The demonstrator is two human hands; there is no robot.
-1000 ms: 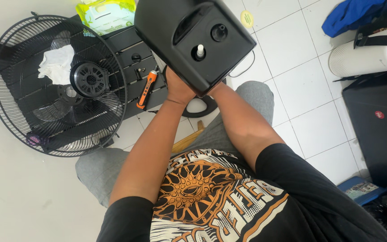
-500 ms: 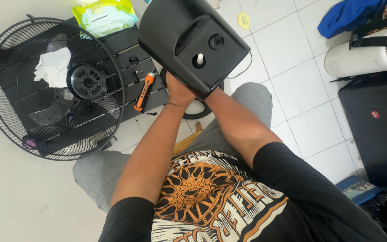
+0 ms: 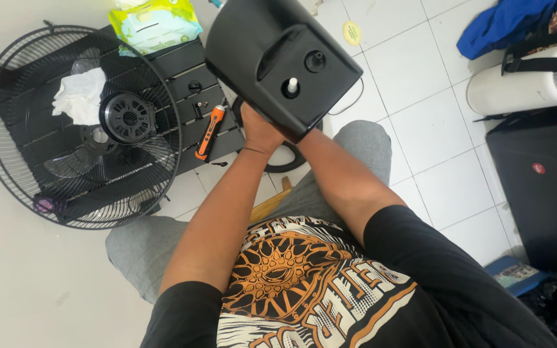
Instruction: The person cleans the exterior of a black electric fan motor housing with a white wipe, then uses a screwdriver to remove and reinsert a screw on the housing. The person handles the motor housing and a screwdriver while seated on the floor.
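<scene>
Fingers of left hand [image 3: 260,129] clamped under black fan motor housing [image 3: 283,61], held up over lap; right hand hidden behind it, grip can't tell. Inspecting stage; next prob needs orange screwdriver [image 3: 209,132].

Wipes pack [image 3: 156,24]: soft, flat packet, yellow-green with a pale blue-white front panel; lies at the top edge of view on a black slatted panel [image 3: 182,61], just beside the fan guard [image 3: 78,125].
Round sticker [image 3: 351,32]: small yellow disc on the white floor tile, top centre.
Red badge [image 3: 537,168]: small round mark on the black case [image 3: 543,193], right side.
Booklet [image 3: 509,275]: flat printed cover, blue-edged, on the floor at lower right.
</scene>
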